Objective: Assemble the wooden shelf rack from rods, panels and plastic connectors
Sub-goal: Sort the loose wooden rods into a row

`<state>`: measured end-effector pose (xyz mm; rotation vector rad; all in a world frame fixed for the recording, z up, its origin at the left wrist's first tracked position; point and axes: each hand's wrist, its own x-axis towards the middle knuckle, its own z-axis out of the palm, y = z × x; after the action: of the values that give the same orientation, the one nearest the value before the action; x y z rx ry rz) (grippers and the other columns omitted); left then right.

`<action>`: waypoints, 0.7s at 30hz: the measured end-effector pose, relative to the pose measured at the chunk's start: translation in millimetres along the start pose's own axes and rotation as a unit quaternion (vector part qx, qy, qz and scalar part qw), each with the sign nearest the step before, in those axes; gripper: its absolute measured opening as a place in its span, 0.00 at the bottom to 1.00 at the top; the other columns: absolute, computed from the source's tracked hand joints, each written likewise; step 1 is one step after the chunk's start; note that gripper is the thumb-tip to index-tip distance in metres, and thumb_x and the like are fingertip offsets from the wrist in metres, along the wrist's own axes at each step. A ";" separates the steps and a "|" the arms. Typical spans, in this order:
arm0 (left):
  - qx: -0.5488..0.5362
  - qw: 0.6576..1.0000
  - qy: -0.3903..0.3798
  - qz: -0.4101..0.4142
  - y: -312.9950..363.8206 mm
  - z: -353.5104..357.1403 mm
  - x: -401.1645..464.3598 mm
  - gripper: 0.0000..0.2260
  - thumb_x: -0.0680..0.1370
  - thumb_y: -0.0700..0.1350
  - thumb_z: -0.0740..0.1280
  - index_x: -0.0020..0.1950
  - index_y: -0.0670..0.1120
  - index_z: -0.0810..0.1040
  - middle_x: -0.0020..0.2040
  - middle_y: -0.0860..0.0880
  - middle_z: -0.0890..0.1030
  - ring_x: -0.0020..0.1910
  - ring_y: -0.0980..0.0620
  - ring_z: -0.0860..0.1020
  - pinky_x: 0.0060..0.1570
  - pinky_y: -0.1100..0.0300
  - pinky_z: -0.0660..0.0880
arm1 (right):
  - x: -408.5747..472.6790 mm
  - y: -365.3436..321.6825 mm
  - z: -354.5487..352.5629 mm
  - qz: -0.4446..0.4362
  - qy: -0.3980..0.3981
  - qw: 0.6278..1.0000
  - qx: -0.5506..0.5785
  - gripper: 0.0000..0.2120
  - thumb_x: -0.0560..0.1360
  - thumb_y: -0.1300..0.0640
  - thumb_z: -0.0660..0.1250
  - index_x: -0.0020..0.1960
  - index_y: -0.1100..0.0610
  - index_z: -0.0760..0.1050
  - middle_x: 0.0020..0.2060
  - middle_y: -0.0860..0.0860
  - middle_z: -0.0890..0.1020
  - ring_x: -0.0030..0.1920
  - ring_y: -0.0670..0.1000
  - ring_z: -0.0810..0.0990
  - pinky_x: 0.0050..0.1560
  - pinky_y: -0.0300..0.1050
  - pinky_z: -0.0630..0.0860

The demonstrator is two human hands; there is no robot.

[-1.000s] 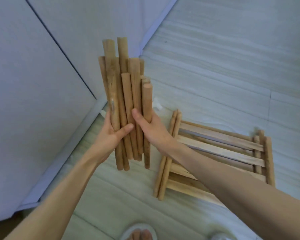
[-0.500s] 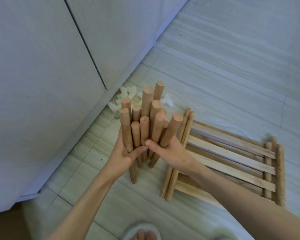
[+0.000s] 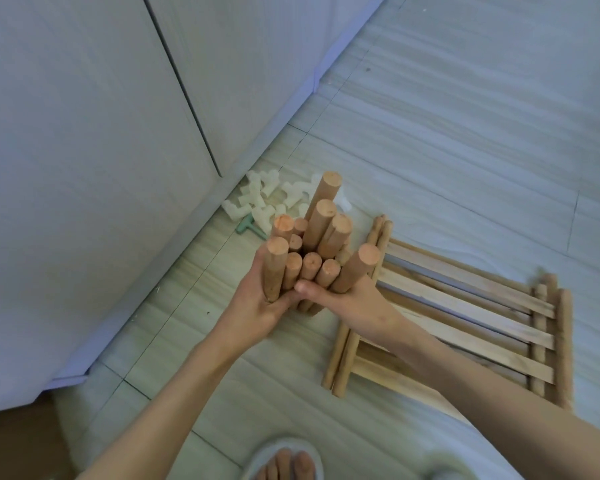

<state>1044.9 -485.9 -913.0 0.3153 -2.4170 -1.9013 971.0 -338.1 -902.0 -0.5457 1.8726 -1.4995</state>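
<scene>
While nothing has yet been joined to anything, the job looks barely begun: every part I can see is loose. Nearest me, a slippered foot [image 3: 284, 460] stands on the pale tiled floor [image 3: 430, 150]. Just beyond it both forearms reach forward, and the left hand [image 3: 257, 306] and right hand [image 3: 343, 303] close round a bundle of rods [image 3: 312, 251] from either side, fingers curled about the lower part and thumbs meeting at the front. The bundle is held upright with its cut ends facing up; the rods are round, light brown and of uneven height, splaying a little at the top. I cannot tell whether their lower ends touch the floor.

To the right, just beside the hands, the slatted panels [image 3: 458, 317] lie flat in a stack, plain pale wood with round rails at each end. Further off, against the foot of the white cupboard [image 3: 101, 168], sits a small heap of whitish plastic connectors [image 3: 264, 202], with a green tool [image 3: 248, 226] beside it. Sorting rods, fitting connectors and mounting panels all remain, I reckon.
</scene>
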 end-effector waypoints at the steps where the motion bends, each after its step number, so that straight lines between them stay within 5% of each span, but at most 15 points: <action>1: 0.000 1.000 -0.002 -0.006 -1.1 0.4 0.4 0.28 0.71 0.49 0.69 0.67 0.38 0.68 0.60 0.48 0.76 0.61 0.58 0.74 0.57 0.67 0.71 | 0.1 0.7 -1.2 0.001 0.003 1.000 -0.002 0.22 0.70 0.54 0.70 0.63 0.52 0.72 0.53 0.40 0.80 0.58 0.39 0.77 0.56 0.35 0.73; 4: -0.002 1.000 -0.011 -0.010 -0.9 1.0 -1.2 0.26 0.70 0.47 0.69 0.66 0.40 0.69 0.58 0.49 0.77 0.59 0.61 0.75 0.56 0.68 0.71 | 0.4 3.9 -3.5 -0.007 -0.003 1.000 -0.023 0.30 0.68 0.53 0.73 0.67 0.55 0.68 0.56 0.43 0.78 0.60 0.42 0.76 0.62 0.47 0.73; 8: -0.016 1.000 -0.003 0.013 5.0 -15.2 -7.5 0.21 0.72 0.44 0.68 0.64 0.51 0.70 0.58 0.52 0.79 0.59 0.55 0.77 0.58 0.56 0.75 | 1.9 4.7 -6.5 0.002 -0.001 1.000 -0.027 0.29 0.66 0.50 0.73 0.65 0.51 0.69 0.53 0.35 0.79 0.59 0.39 0.76 0.61 0.38 0.73; 13: -0.041 0.997 0.034 0.062 22.0 -26.1 -5.8 0.10 0.77 0.42 0.63 0.58 0.50 0.73 0.54 0.60 0.80 0.56 0.60 0.77 0.55 0.68 0.71 | 5.5 1.2 -6.7 -0.004 0.006 1.000 -0.008 0.28 0.67 0.51 0.73 0.65 0.54 0.71 0.56 0.42 0.79 0.59 0.39 0.76 0.59 0.32 0.70; 21: -0.053 0.988 0.124 0.081 29.4 -7.7 3.7 0.10 0.75 0.49 0.62 0.56 0.51 0.71 0.53 0.58 0.81 0.56 0.55 0.79 0.56 0.60 0.74 | 7.6 2.2 -1.8 -0.007 0.021 1.000 0.002 0.32 0.65 0.57 0.77 0.66 0.54 0.68 0.53 0.37 0.79 0.59 0.39 0.76 0.58 0.32 0.71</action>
<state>1038.8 -487.4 -883.0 0.3182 -2.1065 -1.7946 964.6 -341.5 -905.8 -0.5310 1.9003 -1.5345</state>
